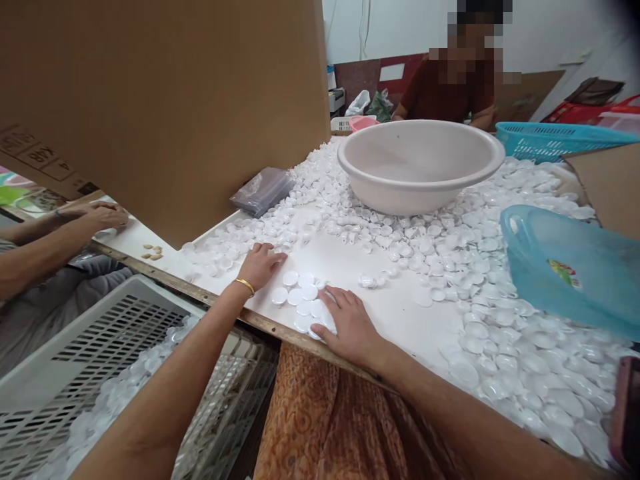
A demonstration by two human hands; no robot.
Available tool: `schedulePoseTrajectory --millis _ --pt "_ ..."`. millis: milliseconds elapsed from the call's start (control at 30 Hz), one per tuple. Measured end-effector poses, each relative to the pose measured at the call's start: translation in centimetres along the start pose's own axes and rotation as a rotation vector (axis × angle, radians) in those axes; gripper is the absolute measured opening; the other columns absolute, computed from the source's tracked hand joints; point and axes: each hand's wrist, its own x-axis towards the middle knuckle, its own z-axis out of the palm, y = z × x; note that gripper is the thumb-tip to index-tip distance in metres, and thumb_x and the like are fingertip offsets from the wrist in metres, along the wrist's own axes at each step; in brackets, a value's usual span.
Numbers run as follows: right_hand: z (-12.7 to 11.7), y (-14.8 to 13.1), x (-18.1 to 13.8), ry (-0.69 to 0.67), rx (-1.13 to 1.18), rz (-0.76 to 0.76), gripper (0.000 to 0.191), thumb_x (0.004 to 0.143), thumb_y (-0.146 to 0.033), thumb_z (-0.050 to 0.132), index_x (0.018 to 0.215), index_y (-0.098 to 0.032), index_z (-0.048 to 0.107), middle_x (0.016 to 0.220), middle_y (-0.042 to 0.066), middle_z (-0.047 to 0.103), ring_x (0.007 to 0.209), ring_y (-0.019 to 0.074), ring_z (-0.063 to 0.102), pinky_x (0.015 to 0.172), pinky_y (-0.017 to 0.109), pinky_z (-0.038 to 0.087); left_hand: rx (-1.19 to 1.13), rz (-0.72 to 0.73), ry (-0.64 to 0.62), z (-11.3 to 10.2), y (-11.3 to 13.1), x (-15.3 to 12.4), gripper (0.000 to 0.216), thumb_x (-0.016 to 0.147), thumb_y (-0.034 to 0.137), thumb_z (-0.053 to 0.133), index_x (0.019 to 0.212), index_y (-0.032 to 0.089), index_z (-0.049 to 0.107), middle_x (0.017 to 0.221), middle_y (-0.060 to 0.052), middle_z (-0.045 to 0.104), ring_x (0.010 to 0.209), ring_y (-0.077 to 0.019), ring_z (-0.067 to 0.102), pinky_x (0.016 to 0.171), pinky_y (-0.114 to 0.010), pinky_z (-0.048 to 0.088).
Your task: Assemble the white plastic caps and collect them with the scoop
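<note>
White caps (300,293) cover a white table (350,263) (pale pink basin (420,163), translucent blue tub (575,267), grey crate (100,347)).

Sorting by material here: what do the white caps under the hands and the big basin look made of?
The white caps: likely moulded plastic, smooth, slightly glossy, identical thin discs. The basin: probably plastic too, pale pink, soft sheen, rolled rim.

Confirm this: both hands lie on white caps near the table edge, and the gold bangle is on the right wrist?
No. The head view shows the gold bangle on the left wrist; left hand and right hand do lie on white caps.
</note>
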Motion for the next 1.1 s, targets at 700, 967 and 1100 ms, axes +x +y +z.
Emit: schedulePoseTrajectory --millis 700,967,1100 --pt "-5.6 9.2 -4.2 0.395 -0.229 0.252 0.032 0.085 -0.029 0.041 0.107 -0.014 0.059 0.113 0.013 0.057 0.107 0.0258 0.047 0.092 0.043 0.037 -0.226 0.293 -0.008 -1.1 18.9 -0.1 0.026 0.083 0.02 0.045 0.106 0.023 0.059 0.108 -0.009 0.053 0.099 -0.024 0.044 0.081 -0.038 0.041" --pt "-4.9 10.7 -6.2 0.414 -0.424 0.271 0.027 0.085 -0.022 0.042 0.106 -0.017 0.06 0.116 0.008 0.058 0.115 0.0252 0.042 0.091 0.041 0.033 0.222 -0.061 -0.154 -3.5 12.6 0.4 0.019 0.079 0.021 0.048 0.081 0.013 0.065 0.083 -0.013 0.059 0.088 -0.0283 0.05 0.074 -0.04 0.036" --pt "-4.6 10.5 -5.6 0.419 -0.415 0.242 0.025 0.084 -0.022 0.045 0.103 -0.017 0.061 0.117 0.007 0.058 0.116 0.0236 0.042 0.093 0.039 0.031 0.293 -0.031 -0.198 -2.6 11.1 0.3 0.02 0.078 0.017 0.046 0.079 0.012 0.066 0.082 -0.014 0.061 0.088 -0.0281 0.051 0.074 -0.039 0.035"
